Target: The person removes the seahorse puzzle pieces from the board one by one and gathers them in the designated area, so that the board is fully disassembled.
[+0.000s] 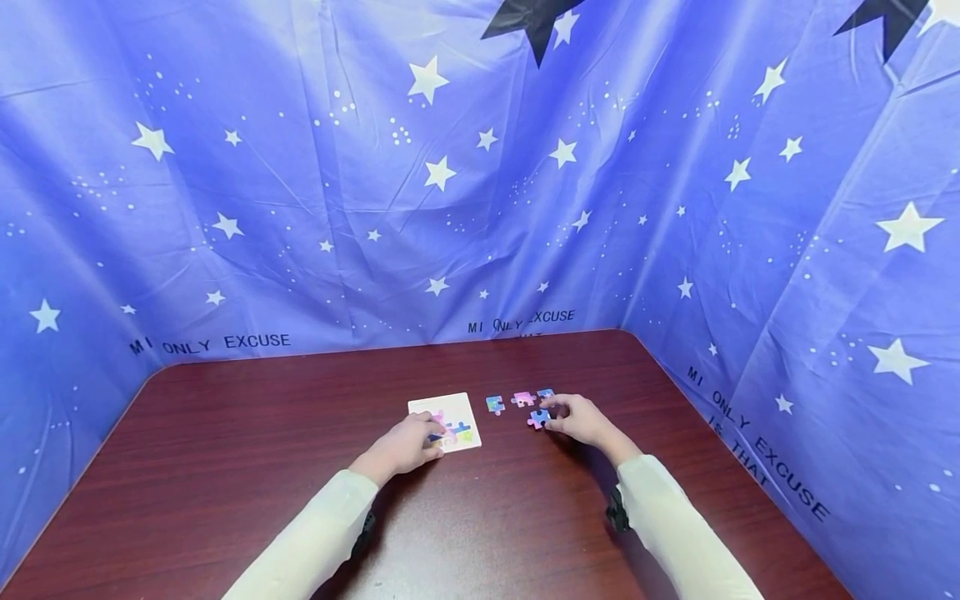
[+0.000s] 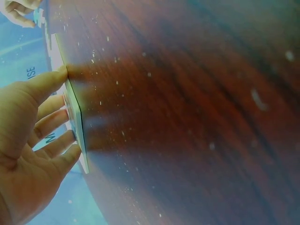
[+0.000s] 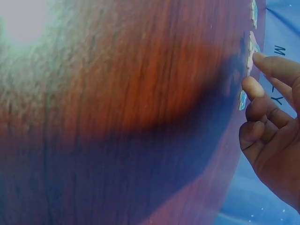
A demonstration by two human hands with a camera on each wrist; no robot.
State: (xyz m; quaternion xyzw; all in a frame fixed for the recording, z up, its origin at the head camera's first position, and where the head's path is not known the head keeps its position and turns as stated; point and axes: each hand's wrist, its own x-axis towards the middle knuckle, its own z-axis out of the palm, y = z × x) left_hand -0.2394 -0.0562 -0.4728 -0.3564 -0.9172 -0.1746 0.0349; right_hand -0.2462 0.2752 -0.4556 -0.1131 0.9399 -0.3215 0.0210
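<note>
The dark red, wood-grained tabletop [image 1: 225, 483] runs back to blue cloth [image 1: 315, 192], which hangs in folds behind it and at both sides. White stars [image 1: 427, 79] of various sizes dot the cloth, and black lettering [image 1: 257, 342] runs low along it. Light glares off the near part of the tabletop, and both arms wear pale sleeves [image 1: 307, 533].

The white board [image 1: 459, 406] lies flat on the tabletop under the left hand [image 1: 405, 443]. That hand's grip is loose: the fingers spread over the board's left part, the thumb at its near edge. Colored shapes [image 1: 453, 431] show on the board beside the fingertips.

To the right of the board lie four puzzle pieces, apart from it: a blue-green piece [image 1: 494, 406] nearest the board, then a pink piece [image 1: 522, 400], a blue piece [image 1: 546, 394] and a blue-pink piece [image 1: 537, 419] nearer the person. The right hand [image 1: 583, 418] has its thumb and forefinger at the blue-pink piece; whether that grip pinches it I cannot tell.
</note>
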